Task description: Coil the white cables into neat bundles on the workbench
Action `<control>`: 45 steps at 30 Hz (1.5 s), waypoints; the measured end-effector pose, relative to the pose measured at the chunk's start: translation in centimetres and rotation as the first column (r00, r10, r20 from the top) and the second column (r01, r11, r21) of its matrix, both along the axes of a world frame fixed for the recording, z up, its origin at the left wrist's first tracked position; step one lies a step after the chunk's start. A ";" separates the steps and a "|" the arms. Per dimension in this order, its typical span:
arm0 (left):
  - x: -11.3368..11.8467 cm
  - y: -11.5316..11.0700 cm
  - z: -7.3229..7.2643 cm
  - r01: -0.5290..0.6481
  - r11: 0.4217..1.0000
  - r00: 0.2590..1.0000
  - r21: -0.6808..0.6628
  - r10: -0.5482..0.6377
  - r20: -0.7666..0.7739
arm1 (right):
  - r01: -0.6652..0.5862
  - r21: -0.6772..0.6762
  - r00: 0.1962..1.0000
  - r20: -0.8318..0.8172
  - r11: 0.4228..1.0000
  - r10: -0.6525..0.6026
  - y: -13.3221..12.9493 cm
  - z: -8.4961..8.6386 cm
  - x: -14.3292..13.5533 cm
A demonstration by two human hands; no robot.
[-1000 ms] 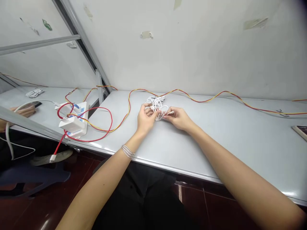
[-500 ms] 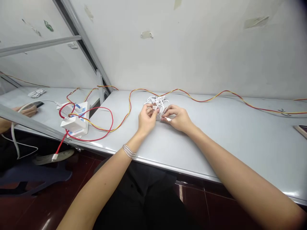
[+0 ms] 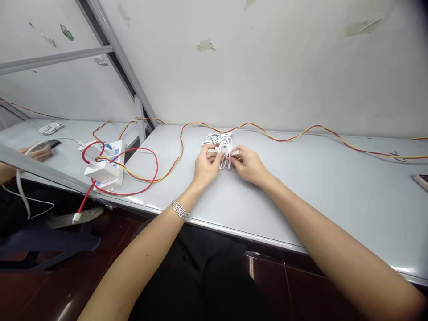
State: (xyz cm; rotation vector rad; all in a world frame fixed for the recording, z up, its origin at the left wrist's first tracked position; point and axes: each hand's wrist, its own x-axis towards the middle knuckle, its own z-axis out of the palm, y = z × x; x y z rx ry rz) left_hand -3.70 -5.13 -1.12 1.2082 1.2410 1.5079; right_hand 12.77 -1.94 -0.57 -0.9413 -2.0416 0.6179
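Loops of a coiled white cable (image 3: 225, 154) hang between my two hands, above the grey table. My left hand (image 3: 206, 166) is closed on the coil's left side, thumb and fingers pinching it. On the right, my right hand (image 3: 248, 165) pinches the same cable near its white connector end, which sticks up by the fingertips. Just behind my hands lies a tied bundle of white cables (image 3: 216, 137) with a dark tie round it. The tips of some fingers are hidden behind the loops.
A white power strip (image 3: 115, 171) with plugs and a red cable (image 3: 157, 165) stands at the left. A red and yellow wire (image 3: 290, 139) runs along the back. Beyond the metal frame (image 3: 125, 67), another person's hand (image 3: 40, 154) holds a dark object. A flat object (image 3: 421, 180) lies far right.
The white loops now stand more upright and rounder between my hands. My right hand has moved up slightly, and the connector end has turned upward with it.
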 end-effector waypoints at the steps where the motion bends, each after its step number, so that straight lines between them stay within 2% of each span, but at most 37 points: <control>1: 0.0 0.0 0.0 0.008 1.000 1.000 -0.014 -0.008 0.009 | -0.008 0.015 1.000 0.013 1.000 0.008 0.0 0.1 0.0; 5: -0.1 0.0 0.4 -0.035 0.996 0.998 -0.080 0.040 0.058 | -0.007 0.066 1.000 -0.003 0.998 0.007 -0.4 0.3 0.0; 12: -0.2 0.0 0.9 -0.065 0.987 0.988 -0.145 0.084 0.129 | 0.023 0.195 0.987 -0.157 0.980 0.008 -0.8 0.5 -0.2; 15: -0.2 0.0 1.0 -0.076 0.984 0.988 -0.161 0.096 0.118 | -0.021 0.222 0.977 -0.202 0.975 0.067 -1.1 0.7 -0.5; 18: -0.3 0.0 1.0 -0.076 0.983 0.990 -0.165 0.095 0.107 | -0.097 0.184 0.966 -0.218 0.978 0.137 -1.3 0.8 -0.6; 25: -0.5 0.1 0.7 -0.044 0.984 0.993 -0.174 0.062 0.098 | -0.119 0.036 0.975 -0.186 0.992 0.123 -1.0 0.2 -0.2; 32: -0.7 0.4 -0.2 -0.041 0.999 0.992 -0.024 0.038 -0.117 | -0.095 -0.079 0.984 -0.161 0.992 0.081 -0.4 -0.2 -0.2; 38: -0.6 -0.2 0.2 -0.067 0.998 0.997 0.010 0.068 -0.049 | -0.099 -0.165 0.987 -0.142 0.981 0.076 -0.3 -0.5 -0.1; 41: -0.5 -0.2 0.4 -0.080 0.996 0.997 0.038 0.079 0.021 | -0.112 -0.152 0.988 -0.126 0.982 0.094 -0.5 -0.4 -0.1; 45: -0.3 0.0 0.6 -0.105 0.994 0.990 0.006 0.104 0.093 | -0.126 -0.010 0.989 -0.077 0.992 0.125 -0.8 -0.1 -0.3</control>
